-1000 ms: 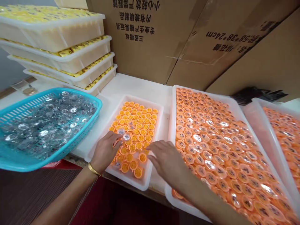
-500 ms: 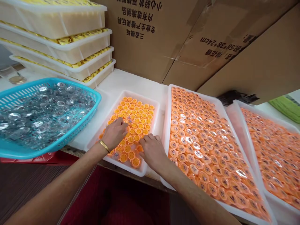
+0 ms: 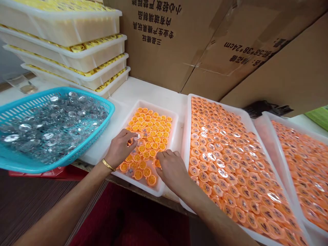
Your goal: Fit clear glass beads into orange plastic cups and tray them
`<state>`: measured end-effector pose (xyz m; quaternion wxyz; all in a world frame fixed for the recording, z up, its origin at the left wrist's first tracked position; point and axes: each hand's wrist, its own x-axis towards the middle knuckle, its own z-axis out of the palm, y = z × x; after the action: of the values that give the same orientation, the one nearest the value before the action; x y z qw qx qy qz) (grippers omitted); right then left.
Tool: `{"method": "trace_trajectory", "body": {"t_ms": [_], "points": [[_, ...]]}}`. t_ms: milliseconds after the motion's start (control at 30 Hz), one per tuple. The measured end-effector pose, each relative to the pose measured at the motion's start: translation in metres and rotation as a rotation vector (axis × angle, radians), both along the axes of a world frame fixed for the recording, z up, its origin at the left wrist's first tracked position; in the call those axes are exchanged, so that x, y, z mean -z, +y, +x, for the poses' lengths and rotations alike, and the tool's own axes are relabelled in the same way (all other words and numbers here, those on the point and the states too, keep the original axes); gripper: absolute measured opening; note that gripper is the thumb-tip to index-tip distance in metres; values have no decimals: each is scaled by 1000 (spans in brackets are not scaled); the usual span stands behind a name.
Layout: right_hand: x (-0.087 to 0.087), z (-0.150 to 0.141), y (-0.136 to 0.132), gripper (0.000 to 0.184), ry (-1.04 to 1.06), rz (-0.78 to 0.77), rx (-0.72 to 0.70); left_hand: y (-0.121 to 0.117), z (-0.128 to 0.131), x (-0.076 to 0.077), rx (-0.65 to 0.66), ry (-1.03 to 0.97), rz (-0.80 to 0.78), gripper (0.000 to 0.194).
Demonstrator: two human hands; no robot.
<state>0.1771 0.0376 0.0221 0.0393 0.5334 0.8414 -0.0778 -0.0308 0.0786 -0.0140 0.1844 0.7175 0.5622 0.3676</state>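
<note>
Small orange cups [image 3: 147,172] with yellow-orange contents stand in rows in a shallow white tray [image 3: 175,131]. Over the tray's left side is my left hand [image 3: 120,147], its thumb and fingers pinching a clear plastic lid [image 3: 137,137]. A few other clear pieces lie among the cups near it. At the tray's right side, my right hand [image 3: 172,167] has curled fingers closed at an orange cup [image 3: 157,163]; its fingertips are partly hidden. To the left, a blue basket [image 3: 87,147] holds many loose clear lids [image 3: 48,136].
Two larger white trays of orange lidded cups [image 3: 225,164] sit to the right. Stacked white trays [image 3: 107,51] with yellow pieces rise at the back left, near a clear cup [image 3: 27,88]. Cardboard boxes [image 3: 164,58] line the back; a green basket [image 3: 317,118] is far right.
My left hand has lifted slightly and turned, and a clear lid now shows in its fingertips. My right hand stays at the tray's right side. The whole view has shifted slightly.
</note>
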Motion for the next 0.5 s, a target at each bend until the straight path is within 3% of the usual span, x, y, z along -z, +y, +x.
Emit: {"method": "trace_trajectory", "body": {"t_ms": [133, 233, 367, 500], "points": [[-7, 2, -9, 16, 301, -79, 182, -5, -2, -2, -130, -641, -363, 33], [-5, -5, -15, 12, 630, -155, 344, -11, 0, -6, -130, -1043, -527, 47], [4, -18, -19, 18, 929, -233, 462, -20, 2, -12, -64, -1266, -597, 43], [10, -23, -20, 25, 986, -218, 461, -27, 2, -16, -48, -1347, -720, 26]]}}
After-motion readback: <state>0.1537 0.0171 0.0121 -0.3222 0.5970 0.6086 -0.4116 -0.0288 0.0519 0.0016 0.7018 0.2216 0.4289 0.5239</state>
